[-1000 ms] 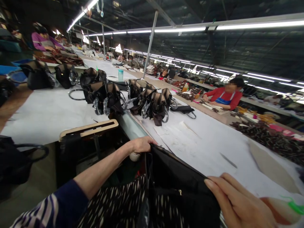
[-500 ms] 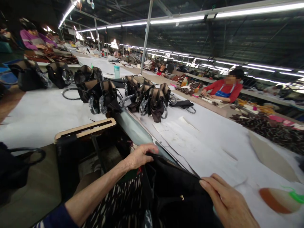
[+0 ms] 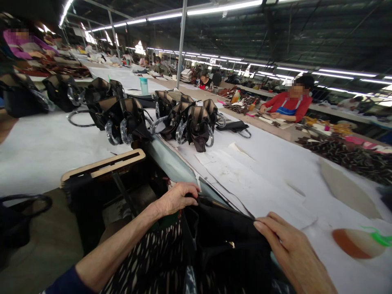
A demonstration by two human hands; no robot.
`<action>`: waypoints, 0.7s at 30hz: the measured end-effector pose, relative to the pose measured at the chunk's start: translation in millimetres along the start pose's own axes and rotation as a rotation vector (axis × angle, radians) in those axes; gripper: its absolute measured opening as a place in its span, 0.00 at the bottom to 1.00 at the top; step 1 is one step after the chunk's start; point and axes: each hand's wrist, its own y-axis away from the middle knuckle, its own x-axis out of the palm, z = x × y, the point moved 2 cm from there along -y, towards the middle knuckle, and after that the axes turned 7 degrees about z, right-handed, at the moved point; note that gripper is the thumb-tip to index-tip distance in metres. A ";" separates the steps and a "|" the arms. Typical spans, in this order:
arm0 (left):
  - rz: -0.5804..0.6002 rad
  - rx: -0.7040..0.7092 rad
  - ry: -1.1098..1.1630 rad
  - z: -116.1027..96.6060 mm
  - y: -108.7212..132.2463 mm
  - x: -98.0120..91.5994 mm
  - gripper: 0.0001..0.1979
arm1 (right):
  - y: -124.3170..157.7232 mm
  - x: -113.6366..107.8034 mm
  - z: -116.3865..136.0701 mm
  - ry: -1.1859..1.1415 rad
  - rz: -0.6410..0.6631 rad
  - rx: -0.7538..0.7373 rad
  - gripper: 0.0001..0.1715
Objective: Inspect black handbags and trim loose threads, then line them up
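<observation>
A black handbag lies close in front of me at the table's near edge, its dark inside turned towards me with a small gold-coloured fitting. My left hand pinches the bag's top edge at its left end, thumb and fingers closed on it. The same edge is gripped at its right end by my right hand, so the rim runs stretched between both hands. A plastic-wrapped handle shows at the bottom of the bag. The bag's lower part is out of view.
Several black handbags stand on the white-covered table. At left is a machine with a pale slotted frame. A bottle of brown liquid lies at right; a blue-green cup stands farther back. A co-worker in red sits across.
The view has turned slightly right, so the bags and machine sit farther left. Both hands keep their hold on the bag's edge, with little visible movement.
</observation>
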 end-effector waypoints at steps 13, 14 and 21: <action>-0.028 -0.196 -0.067 14.8 -3.5 7.9 0.02 | -4.7 -4.0 3.1 -0.030 0.037 0.027 0.22; -0.022 -0.195 -0.074 14.3 -4.0 7.4 0.02 | -5.0 -3.6 2.1 -0.030 0.036 0.031 0.22; -0.047 -0.213 -0.070 14.0 -3.9 6.8 0.02 | -6.5 -0.9 -2.6 -0.054 0.045 0.023 0.22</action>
